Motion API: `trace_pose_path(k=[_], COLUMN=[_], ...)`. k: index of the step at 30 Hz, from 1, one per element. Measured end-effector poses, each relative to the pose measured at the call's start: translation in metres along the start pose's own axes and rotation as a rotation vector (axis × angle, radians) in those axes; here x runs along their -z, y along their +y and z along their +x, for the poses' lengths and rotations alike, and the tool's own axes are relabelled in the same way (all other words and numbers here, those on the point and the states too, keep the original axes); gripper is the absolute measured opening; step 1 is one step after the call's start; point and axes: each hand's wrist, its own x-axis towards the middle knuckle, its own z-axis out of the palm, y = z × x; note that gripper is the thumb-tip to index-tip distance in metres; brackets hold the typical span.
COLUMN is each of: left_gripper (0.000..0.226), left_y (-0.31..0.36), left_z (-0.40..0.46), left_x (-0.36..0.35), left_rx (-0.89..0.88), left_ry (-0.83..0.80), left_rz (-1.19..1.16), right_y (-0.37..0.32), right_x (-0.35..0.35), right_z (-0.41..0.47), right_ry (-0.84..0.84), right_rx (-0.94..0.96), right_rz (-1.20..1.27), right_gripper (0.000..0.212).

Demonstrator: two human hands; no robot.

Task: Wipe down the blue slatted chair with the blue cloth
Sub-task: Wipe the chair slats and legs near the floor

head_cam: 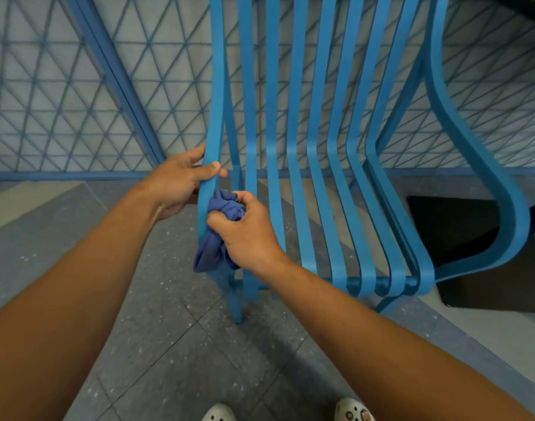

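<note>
Grip: right hand (245, 229) curled tight round bunched dark-blue fabric cloth (219, 235), pressing it against outermost left slat | left hand (176, 183) clasps that slat just above, thumb across its face, likely steadying the blue slatted metal chair (320, 153) | stage: wiping left edge; other slats apparently pending
</note>
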Motion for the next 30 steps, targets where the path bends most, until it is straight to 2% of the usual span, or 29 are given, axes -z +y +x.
trace_pose_path(k=[5,11,14,15,18,21,24,26,30], left_gripper=[0.021,0.029,0.022,0.029,0.053,0.041,0.029,0.035,0.050], left_y=[-0.005,-0.042,-0.053,-0.056,-0.059,-0.054,-0.050,-0.046,-0.045], left_z=[-0.038,-0.109,-0.130,-0.135,-0.139,-0.138,-0.128,-0.119,-0.104], left_x=[-0.005,-0.011,-0.016,-0.016,-0.013,-0.011,-0.006,-0.004,0.005], left_rx=[-0.013,-0.076,-0.071,-0.068,-0.053,-0.058,-0.053,-0.042,-0.033], left_ry=[0.050,0.044,0.038,0.036,0.051,0.078,0.115,0.115,0.065], left_rz=[0.082,0.023,-0.012,-0.021,-0.061,-0.068,-0.089,-0.137,-0.195], right_y=[-0.003,-0.011,-0.006,-0.003,-0.002,-0.011,-0.024,-0.027,-0.003], right_x=[0.024,0.070,0.072,0.069,0.052,0.034,0.020,0.014,0.014], right_z=[-0.004,-0.025,-0.047,-0.054,-0.065,-0.062,-0.045,-0.033,-0.039], right_ry=[-0.074,-0.092,-0.089,-0.089,-0.088,-0.060,-0.028,-0.024,-0.048], right_rx=[0.057,0.207,0.246,0.274,0.366,0.495,0.585,0.616,0.733], right_rz=[-0.122,-0.384,-0.521,-0.584,-0.688,-0.730,-0.807,-0.882,-0.911], right_gripper=[0.019,0.018,0.019,0.021,0.025,0.024,0.035,0.037,0.028])
